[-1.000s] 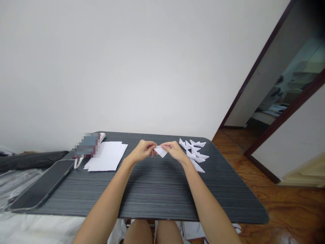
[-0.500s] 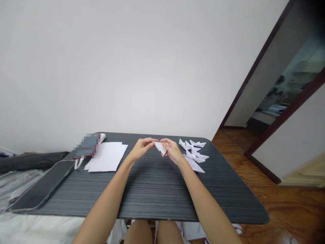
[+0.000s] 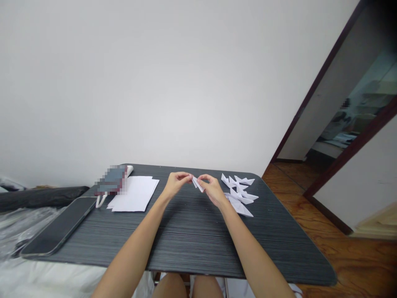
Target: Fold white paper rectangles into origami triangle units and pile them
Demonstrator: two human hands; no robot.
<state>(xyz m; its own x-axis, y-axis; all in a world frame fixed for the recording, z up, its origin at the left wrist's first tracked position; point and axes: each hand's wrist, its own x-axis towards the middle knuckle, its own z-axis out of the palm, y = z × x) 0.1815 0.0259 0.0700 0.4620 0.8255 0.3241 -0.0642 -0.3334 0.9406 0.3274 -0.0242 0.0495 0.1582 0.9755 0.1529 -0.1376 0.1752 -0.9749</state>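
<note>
Reaching forward over the near edge of the counter (image 3: 186, 248), two bare arms, the left (image 3: 135, 246) and the right (image 3: 249, 252), converge on the paper (image 3: 197, 184), the landmark for all places given below. Nearest are the knees (image 3: 170, 286), below the paper at the counter's front edge. A dark phone (image 3: 62, 227) lies nearer than the paper and well to its left.

The paper, a small white folded piece, is held up above the counter between the hands. One second earlier it showed a broad, pointed face; now it appears narrow and slanted, with separate layers visible along its length. The change suggests that the piece has been turned and that its layers are being handled at the folds.

Left hand (image 3: 178, 183): wrist arched, thumb and fingers pinching the paper's upper left end. Right hand (image 3: 212, 188): thumb and bent fingers gripping its lower right part; the contact of the hidden fingers cannot be told.

Right of the paper, near the right hand, lies a cluster of pointed folded shapes (image 3: 243, 195), some overlapping. Left of it are loose sheets (image 3: 135, 194), and beyond these a pixelated object (image 3: 113, 179). Behind the paper rises a pale wall (image 3: 186, 82).
</note>
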